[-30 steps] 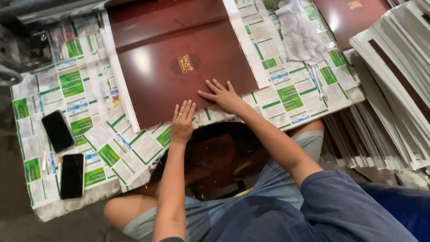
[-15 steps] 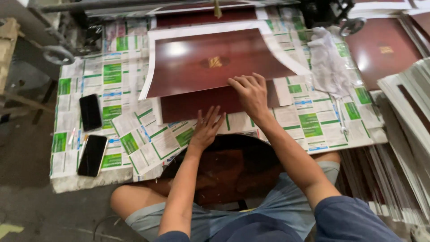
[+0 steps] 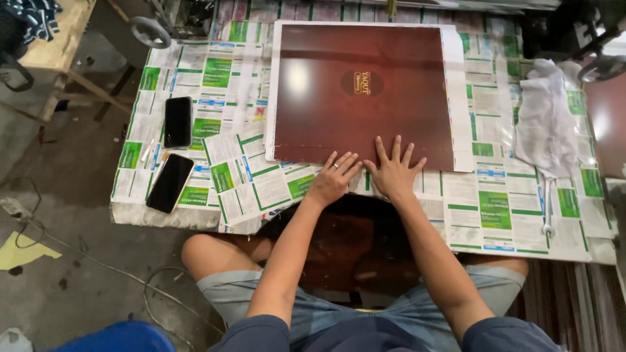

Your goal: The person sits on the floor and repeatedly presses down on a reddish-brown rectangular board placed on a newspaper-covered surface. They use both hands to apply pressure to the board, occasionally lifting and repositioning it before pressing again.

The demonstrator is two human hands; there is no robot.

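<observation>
A large glossy dark red sheet [image 3: 362,91] with a small gold emblem lies flat on the low table [image 3: 521,215], which is covered in green and white printed papers. My left hand [image 3: 334,179] rests palm down at the sheet's near edge, a ring on one finger, fingertips just touching the sheet. Beside it my right hand [image 3: 393,169] presses flat with spread fingers on the sheet's near edge. Neither hand holds anything.
Two black phones [image 3: 177,121] [image 3: 169,182] lie on the table's left part. A white cloth [image 3: 544,120] sits at the right. Another dark red sheet [image 3: 606,124] shows at the right edge. A dark red stack [image 3: 352,248] lies on my lap. Cables trail on the floor at left.
The dark red sheet has been laid flat and squared on the table. Both my hands slid to its near edge, side by side. The camera view shifted.
</observation>
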